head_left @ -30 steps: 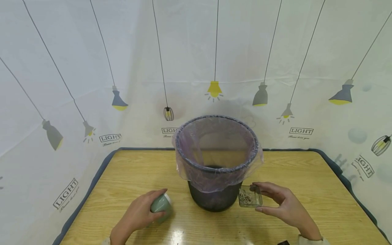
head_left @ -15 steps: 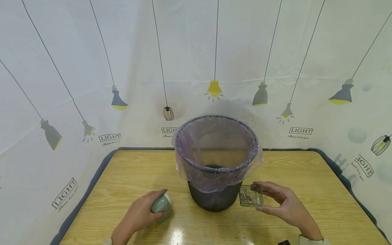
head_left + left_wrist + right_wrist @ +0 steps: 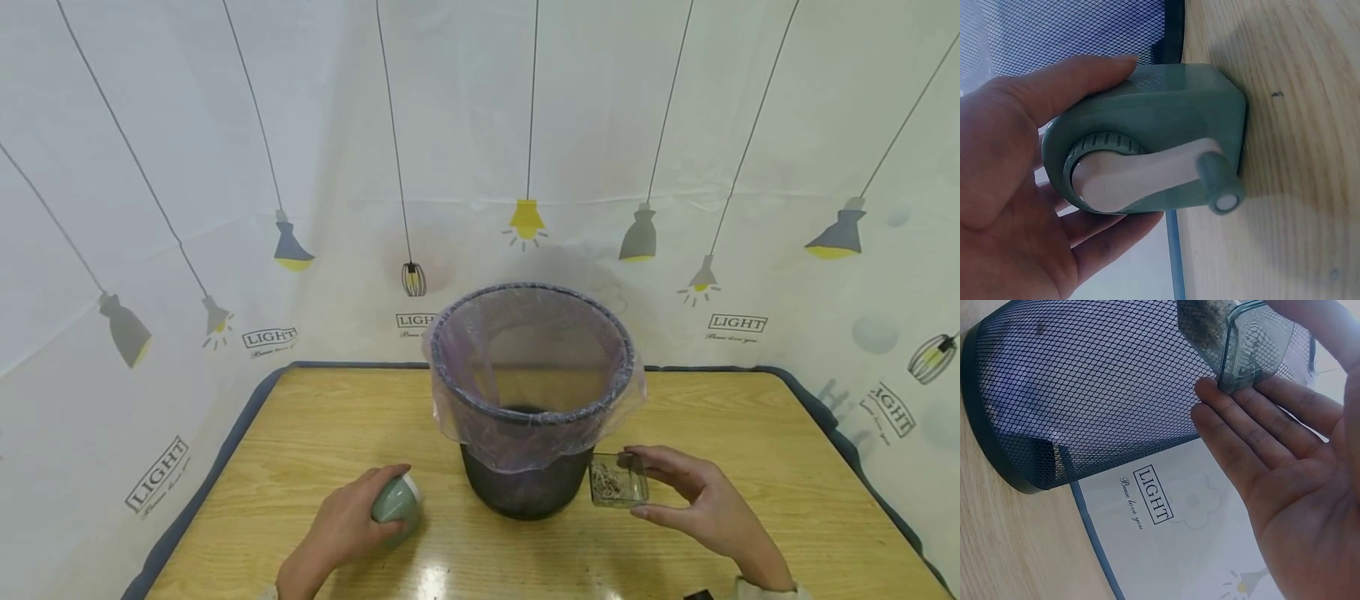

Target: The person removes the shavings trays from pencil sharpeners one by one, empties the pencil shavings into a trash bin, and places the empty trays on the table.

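My left hand [image 3: 345, 521] grips a green hand-crank pencil sharpener [image 3: 395, 504] on the table, left of the bin. In the left wrist view, the thumb lies along one side of the sharpener and fingers reach round the other; its pale crank [image 3: 1141, 178] faces the camera. On the other side, my right hand [image 3: 693, 500] pinches a clear shavings drawer [image 3: 617, 482] between thumb and fingertips. Shavings [image 3: 609, 481] lie inside the drawer. The right wrist view shows the drawer's clear wall [image 3: 1260, 347] against the fingertips, beside the bin's mesh.
A dark mesh bin [image 3: 525, 492] stands between the hands, lined with a translucent purple bag [image 3: 510, 446] folded over its rim. The wooden table [image 3: 337, 417] meets a lamp-printed cloth [image 3: 465, 125] behind. A small black object [image 3: 697, 595] shows at the bottom edge.
The drawer in my right hand has shifted very slightly to the right, away from the bin. My left hand stays on the sharpener, almost still.
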`<action>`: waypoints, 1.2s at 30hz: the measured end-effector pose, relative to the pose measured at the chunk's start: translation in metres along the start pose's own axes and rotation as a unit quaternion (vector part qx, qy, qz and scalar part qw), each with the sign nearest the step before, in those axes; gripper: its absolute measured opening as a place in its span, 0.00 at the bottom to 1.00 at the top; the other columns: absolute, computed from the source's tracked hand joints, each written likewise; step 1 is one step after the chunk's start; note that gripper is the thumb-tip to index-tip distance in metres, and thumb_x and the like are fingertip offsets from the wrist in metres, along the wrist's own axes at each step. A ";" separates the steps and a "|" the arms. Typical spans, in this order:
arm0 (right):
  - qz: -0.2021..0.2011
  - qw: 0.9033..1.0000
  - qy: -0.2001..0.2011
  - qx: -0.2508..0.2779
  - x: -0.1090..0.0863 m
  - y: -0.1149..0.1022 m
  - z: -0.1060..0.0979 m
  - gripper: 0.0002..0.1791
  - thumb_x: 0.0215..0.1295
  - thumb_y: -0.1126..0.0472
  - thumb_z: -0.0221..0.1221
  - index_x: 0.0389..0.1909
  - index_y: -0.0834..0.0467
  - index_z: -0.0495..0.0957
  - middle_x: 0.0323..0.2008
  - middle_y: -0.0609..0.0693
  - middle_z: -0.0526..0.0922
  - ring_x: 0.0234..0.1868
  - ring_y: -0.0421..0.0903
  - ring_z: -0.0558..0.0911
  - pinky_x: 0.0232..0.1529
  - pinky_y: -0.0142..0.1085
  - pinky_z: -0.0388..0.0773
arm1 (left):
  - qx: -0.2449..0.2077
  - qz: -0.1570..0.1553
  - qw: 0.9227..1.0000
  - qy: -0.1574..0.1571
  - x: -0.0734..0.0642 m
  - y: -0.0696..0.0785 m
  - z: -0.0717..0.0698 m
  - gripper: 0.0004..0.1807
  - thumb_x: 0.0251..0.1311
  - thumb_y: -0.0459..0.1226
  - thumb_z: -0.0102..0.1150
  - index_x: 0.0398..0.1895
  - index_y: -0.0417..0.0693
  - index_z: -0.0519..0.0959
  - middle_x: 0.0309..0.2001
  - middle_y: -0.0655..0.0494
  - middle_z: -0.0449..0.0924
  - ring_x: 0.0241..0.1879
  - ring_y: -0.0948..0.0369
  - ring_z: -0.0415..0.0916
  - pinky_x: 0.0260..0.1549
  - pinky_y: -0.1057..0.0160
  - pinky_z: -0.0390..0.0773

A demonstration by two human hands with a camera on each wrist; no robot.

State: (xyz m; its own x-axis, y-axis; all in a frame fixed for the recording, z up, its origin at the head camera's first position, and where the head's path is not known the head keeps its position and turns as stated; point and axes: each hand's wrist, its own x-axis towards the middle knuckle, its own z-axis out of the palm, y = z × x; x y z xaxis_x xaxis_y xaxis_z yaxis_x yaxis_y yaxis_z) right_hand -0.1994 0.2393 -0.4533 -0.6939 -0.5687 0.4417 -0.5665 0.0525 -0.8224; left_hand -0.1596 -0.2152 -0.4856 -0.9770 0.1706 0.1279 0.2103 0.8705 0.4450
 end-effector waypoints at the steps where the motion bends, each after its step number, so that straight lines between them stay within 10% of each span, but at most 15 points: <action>1: 0.002 1.000 0.001 0.000 0.000 0.000 0.000 0.34 0.55 0.81 0.63 0.65 0.73 0.66 0.62 0.39 0.78 0.62 0.37 0.76 0.60 0.28 0.74 | -0.001 -0.003 1.000 -0.001 0.000 0.000 0.000 0.38 0.42 0.41 0.79 0.62 0.54 0.75 0.52 0.53 0.81 0.40 0.58 0.79 0.32 0.56 0.77; 36: 0.015 0.999 0.043 -0.028 -0.007 -0.011 -0.009 0.34 0.54 0.82 0.63 0.65 0.74 0.67 0.61 0.47 0.79 0.61 0.36 0.77 0.57 0.26 0.75 | -0.009 -0.028 1.000 -0.009 0.000 0.004 0.000 0.37 0.42 0.39 0.78 0.60 0.56 0.75 0.50 0.53 0.81 0.40 0.56 0.79 0.30 0.56 0.77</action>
State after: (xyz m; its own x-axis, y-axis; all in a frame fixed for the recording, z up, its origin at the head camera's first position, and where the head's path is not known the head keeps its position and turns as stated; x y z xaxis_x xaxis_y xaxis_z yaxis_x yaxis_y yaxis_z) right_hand -0.1919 0.2501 -0.4438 -0.7449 -0.4944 0.4480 -0.5676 0.1165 -0.8151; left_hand -0.1591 -0.2114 -0.4841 -0.9877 0.1299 0.0867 0.1554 0.8707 0.4666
